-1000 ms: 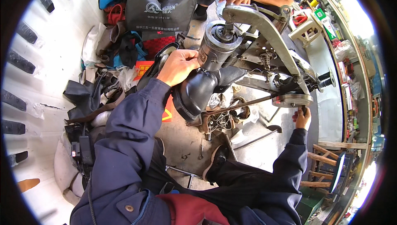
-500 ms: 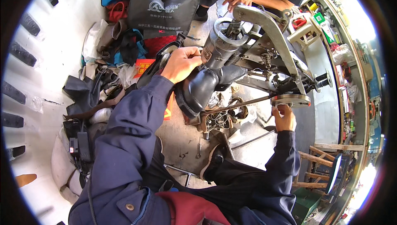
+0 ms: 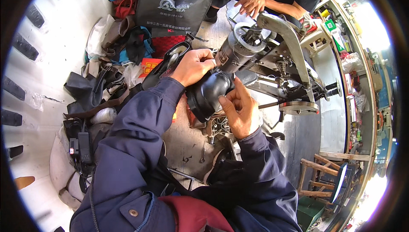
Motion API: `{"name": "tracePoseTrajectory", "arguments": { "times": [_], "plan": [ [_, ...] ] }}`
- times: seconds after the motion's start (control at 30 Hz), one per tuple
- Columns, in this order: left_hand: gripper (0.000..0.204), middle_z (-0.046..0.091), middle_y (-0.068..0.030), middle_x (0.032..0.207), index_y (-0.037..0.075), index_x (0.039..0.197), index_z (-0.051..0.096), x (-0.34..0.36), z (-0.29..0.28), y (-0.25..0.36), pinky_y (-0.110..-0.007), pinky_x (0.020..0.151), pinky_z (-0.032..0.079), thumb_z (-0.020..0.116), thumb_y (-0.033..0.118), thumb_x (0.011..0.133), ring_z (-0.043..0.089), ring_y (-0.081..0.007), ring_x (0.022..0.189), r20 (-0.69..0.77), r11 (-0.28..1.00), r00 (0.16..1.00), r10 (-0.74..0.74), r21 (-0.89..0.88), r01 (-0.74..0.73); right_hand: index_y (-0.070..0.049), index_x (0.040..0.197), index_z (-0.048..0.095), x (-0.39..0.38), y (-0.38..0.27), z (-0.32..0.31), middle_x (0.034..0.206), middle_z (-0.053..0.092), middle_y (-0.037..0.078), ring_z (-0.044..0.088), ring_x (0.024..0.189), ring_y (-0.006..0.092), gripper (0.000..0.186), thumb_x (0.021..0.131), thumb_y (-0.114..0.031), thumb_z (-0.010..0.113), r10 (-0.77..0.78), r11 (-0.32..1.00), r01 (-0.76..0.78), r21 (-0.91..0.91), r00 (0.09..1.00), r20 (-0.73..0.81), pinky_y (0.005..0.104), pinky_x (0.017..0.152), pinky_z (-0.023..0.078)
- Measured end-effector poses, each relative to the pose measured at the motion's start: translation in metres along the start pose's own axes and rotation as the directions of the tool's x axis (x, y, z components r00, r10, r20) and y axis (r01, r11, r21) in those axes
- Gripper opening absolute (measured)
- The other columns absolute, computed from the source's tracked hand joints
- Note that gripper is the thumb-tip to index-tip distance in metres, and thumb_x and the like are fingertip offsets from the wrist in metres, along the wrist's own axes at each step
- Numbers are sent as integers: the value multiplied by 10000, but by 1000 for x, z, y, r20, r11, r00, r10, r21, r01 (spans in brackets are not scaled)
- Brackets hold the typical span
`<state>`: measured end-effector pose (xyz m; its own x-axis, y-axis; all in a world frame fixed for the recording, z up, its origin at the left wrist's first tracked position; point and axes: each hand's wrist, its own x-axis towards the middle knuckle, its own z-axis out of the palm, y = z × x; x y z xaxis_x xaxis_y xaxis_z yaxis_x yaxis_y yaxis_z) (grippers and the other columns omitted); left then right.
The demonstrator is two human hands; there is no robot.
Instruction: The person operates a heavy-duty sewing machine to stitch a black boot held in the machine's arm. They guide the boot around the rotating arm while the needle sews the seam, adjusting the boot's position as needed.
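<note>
A black leather shoe point(image 3: 209, 91) sits under the metal cylinder head point(image 3: 239, 48) of a hand-cranked sewing machine point(image 3: 294, 48). My left hand point(image 3: 194, 66) is closed at the shoe's upper left side, fingertips close beside the head; exactly what they pinch is partly hidden. To the right of the shoe is my right hand point(image 3: 242, 112), thumb and index finger apart, the index tip reaching up at the shoe's edge just below the head. The machine's round handwheel point(image 3: 299, 107), with a small knob under it, stands untouched at the right.
Across the machine a person's hand point(image 3: 252, 2) hangs near the frame arm. A dark grey bag point(image 3: 172, 8) and heaped leather scraps point(image 3: 85, 97) lie left. Wooden stool legs point(image 3: 319, 167) and laden shelves point(image 3: 362, 83) line the right. Tangled parts point(image 3: 217, 127) lie below the shoe.
My right hand has let go of the handwheel's knob and moved left to the shoe. The left hand stays at the shoe, which appears slightly turned. The view has shifted a little.
</note>
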<state>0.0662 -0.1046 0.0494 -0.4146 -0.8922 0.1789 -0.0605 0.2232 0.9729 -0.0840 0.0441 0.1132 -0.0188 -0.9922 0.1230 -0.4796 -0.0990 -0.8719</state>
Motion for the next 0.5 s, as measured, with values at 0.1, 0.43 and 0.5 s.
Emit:
{"name": "tracePoseTrajectory", "arguments": {
  "times": [0.1, 0.43, 0.5],
  "plan": [
    [154, 578, -27, 676, -8, 790, 614, 1, 0, -1, -284, 639, 429, 621, 139, 835, 508, -92, 666, 9, 997, 1000, -8, -78, 9, 84, 1438, 343, -4, -4, 9, 711, 591, 78, 542, 584, 140, 689, 856, -84, 674, -33, 996, 39, -84, 997, 75, 271, 578, 457],
    [155, 566, 46, 767, 28, 867, 629, -3, -4, 6, -233, 708, 401, 644, 175, 915, 478, -53, 743, 90, 992, 990, -104, -67, 110, 11, 987, 706, -22, 49, -52, 693, 619, 36, 528, 580, 82, 198, 905, -163, 656, 123, 992, -122, -21, 992, 25, 254, 535, 441],
    [141, 574, 43, 774, 28, 870, 629, -4, -4, 5, -230, 713, 403, 639, 161, 914, 484, -52, 751, 85, 994, 992, -95, -48, 99, 13, 895, 690, -39, 81, -97, 621, 580, 19, 522, 550, 67, 230, 924, -213, 654, 294, 949, -297, -107, 955, -43, 236, 507, 423]
  ]
}}
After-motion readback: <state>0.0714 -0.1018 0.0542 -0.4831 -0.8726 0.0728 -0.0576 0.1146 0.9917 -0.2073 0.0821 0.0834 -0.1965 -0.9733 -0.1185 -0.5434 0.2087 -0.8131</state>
